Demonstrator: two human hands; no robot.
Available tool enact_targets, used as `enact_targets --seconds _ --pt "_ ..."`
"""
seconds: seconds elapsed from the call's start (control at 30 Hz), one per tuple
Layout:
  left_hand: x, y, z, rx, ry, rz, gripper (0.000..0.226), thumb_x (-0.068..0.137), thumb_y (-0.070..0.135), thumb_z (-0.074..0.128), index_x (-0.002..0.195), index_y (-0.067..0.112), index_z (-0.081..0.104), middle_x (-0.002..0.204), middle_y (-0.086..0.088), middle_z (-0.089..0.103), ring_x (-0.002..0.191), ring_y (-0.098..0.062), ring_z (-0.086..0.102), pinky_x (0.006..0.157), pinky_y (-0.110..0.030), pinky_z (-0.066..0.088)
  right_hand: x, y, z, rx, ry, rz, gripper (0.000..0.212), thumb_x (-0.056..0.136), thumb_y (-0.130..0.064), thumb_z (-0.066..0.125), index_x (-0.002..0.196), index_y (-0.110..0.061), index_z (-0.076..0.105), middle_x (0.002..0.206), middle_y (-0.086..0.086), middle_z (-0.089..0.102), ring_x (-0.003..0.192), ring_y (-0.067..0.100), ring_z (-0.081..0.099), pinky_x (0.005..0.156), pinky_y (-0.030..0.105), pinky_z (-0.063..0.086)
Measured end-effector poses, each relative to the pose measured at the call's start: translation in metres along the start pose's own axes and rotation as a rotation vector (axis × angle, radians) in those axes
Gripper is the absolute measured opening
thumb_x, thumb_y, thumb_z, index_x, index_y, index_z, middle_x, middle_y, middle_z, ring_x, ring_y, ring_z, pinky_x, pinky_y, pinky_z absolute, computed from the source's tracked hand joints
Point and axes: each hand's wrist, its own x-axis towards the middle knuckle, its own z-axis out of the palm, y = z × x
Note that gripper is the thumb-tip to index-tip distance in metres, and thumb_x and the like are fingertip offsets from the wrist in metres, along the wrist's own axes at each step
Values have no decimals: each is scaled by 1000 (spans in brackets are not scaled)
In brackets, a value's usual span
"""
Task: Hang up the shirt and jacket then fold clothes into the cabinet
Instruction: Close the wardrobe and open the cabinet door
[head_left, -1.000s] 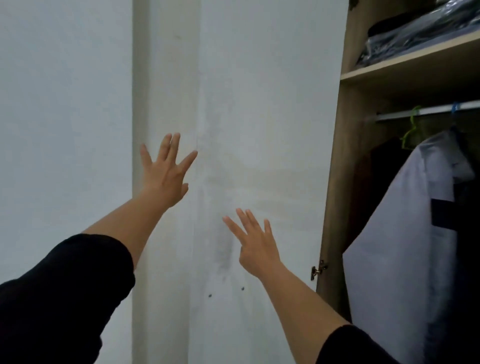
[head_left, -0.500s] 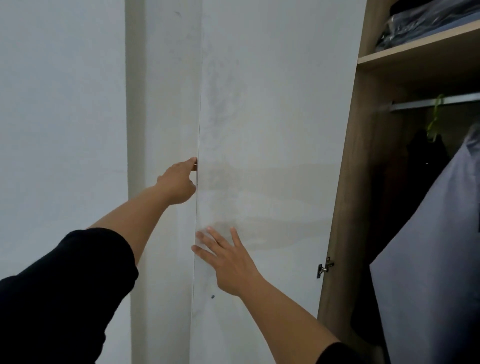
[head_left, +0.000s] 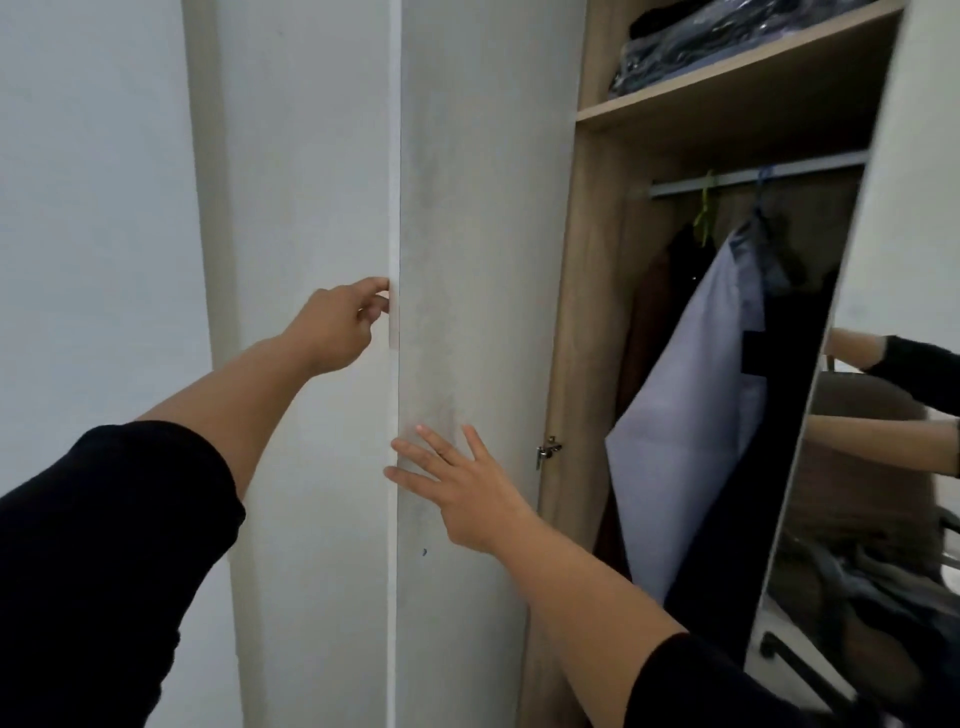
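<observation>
Two hands (head_left: 400, 400) on door (head_left: 478, 260) (two hangers (head_left: 705, 213)).

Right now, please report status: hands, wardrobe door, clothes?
Left hand pinches white wardrobe door edge. Right hand flat on panel. Pale blue shirt hanging.

A single view is given, taken from a wide-angle camera worn on the person's head. It is aimed forward and slightly down along both outstretched arms, at close range to a white cabinet door (head_left: 467, 260), which is seen edge-on near the middle of the frame. The wall (head_left: 93, 208) is taken in on the left and the open wardrobe interior (head_left: 727, 312) on the right. Straight lines are bent near the borders. No second view is supplied, so nothing is shared.
</observation>
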Motion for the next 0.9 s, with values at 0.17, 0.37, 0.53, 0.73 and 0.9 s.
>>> enact_targets --seconds 0.17,0.37,0.53,0.73,0.9 --pt "-20 81 13 -108 -6 128 39 99 8 34 135 20 47 121 6 66 111 -25 58 82 -24 37 -89 19 -32 2 -70 75 69 92 -11 42 152 -24 10 160 -3 -11 145 20 -18 113 54 -10" --pt "-17 173 60 -178 -121 269 48 101 11 34 147 26 30 143 3 48 132 -25 43 109 -37 33 -176 53 -52 -99 -161 277 62 93 -22 43 150 -21 19 160 0 -4 145 25 -17 111 55 -16" --pt "6 233 115 -118 -151 346 61 98 7 36 150 32 15 158 6 14 144 -18 17 116 -44 22 -225 81 -53 -221 -275 469 56 95 -24 37 149 -17 25 161 2 1 146 24 -14 105 56 -23" --pt "34 287 162 3 -157 483 79 89 -7 34 151 27 -1 159 11 -13 147 -12 -5 113 -50 18 -249 122 -49 -341 -445 624 55 98 -29 31 150 -19 18 160 1 -5 144 26 -22 102 58 -26" --pt "54 307 192 79 -188 615 81 89 -7 35 151 25 -7 157 10 -18 147 -14 -9 112 -57 11 -258 140 -27 -323 -517 840 58 96 -37 29 151 -20 18 160 -2 -2 145 23 -20 109 58 -23"
